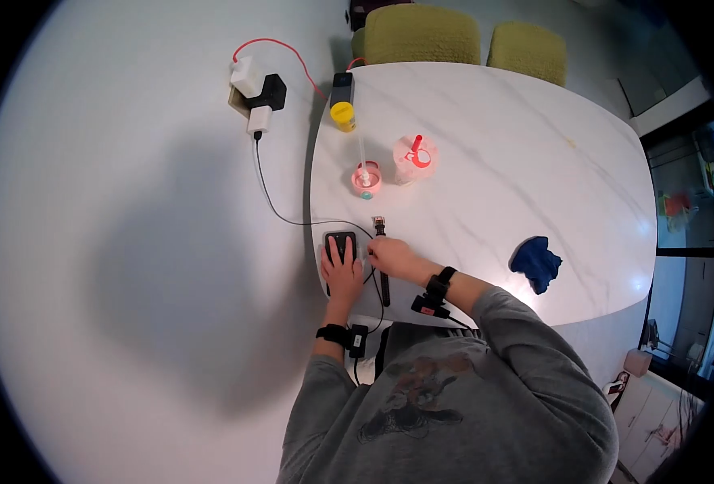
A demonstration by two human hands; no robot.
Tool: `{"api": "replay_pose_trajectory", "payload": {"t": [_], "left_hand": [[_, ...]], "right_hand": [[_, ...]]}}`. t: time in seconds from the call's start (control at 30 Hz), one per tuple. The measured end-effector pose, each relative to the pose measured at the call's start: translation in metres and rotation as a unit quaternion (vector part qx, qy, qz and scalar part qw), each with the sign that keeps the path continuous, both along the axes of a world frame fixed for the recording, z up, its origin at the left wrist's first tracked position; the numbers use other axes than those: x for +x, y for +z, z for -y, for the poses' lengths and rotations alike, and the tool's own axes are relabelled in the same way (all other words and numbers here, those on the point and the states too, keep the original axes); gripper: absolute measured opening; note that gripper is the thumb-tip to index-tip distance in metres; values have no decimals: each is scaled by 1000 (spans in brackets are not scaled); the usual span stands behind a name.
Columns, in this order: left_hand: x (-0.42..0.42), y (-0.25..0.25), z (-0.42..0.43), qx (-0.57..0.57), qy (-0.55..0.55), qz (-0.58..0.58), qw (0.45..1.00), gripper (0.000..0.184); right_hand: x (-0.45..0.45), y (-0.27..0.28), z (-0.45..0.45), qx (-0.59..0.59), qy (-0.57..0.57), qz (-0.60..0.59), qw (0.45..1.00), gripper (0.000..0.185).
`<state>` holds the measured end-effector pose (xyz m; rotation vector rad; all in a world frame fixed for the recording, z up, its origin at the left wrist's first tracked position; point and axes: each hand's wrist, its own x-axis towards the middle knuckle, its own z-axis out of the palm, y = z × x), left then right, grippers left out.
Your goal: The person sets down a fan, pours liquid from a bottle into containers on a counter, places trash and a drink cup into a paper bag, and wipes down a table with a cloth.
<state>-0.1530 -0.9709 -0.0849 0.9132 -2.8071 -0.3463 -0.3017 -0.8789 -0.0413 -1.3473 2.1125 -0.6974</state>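
Observation:
My left hand (342, 273) lies flat with spread fingers on a black phone (341, 239) near the table's left edge. Beside it, my right hand (394, 257) has its fingers pinched together on a thin black charging cable (325, 222); the exact grip is small and partly hidden. Under and next to that hand a wristwatch with a dark strap (385, 289) is stretched out on the table, its middle covered. Black bands with small boxes are worn on both wrists.
On the white marbled table (486, 194) stand a pink-lidded bottle with a straw (366, 182), a cup with a red straw (415, 161) and a yellow-lidded container (343, 116). A blue cloth (537, 263) lies right. White chargers (260, 120) occupy the wall socket. Green chairs (421, 34) stand behind.

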Motion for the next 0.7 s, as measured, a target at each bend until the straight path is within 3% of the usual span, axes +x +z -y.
{"api": "replay_pose_trajectory", "payload": {"t": [0.07, 0.13, 0.27, 0.37, 0.47, 0.6, 0.63, 0.7], "left_hand": [[4, 0, 7, 38, -32, 17, 999, 56], [4, 0, 8, 38, -29, 14, 999, 57], [2, -1, 5, 33, -19, -2, 999, 59], [3, -3, 6, 44, -23, -40, 998, 57], [7, -5, 14, 88, -48, -102, 990, 54], [17, 10, 6, 40, -41, -60, 997, 50], [18, 14, 3, 33, -37, -110, 993, 45], [25, 23, -7, 25, -31, -158, 987, 40]], "right_hand": [[15, -4, 2, -46, 35, 2, 998, 18], [30, -7, 2, 54, 35, 39, 997, 17], [54, -12, -17, 39, 67, 33, 996, 20], [54, -18, -28, 131, 73, 9, 989, 26], [45, -27, -33, 145, 49, 29, 988, 29], [27, -5, -28, 81, -94, -11, 992, 39], [22, 4, -26, 32, -150, -25, 988, 46], [18, 8, -18, 59, -140, -24, 988, 52]]}}
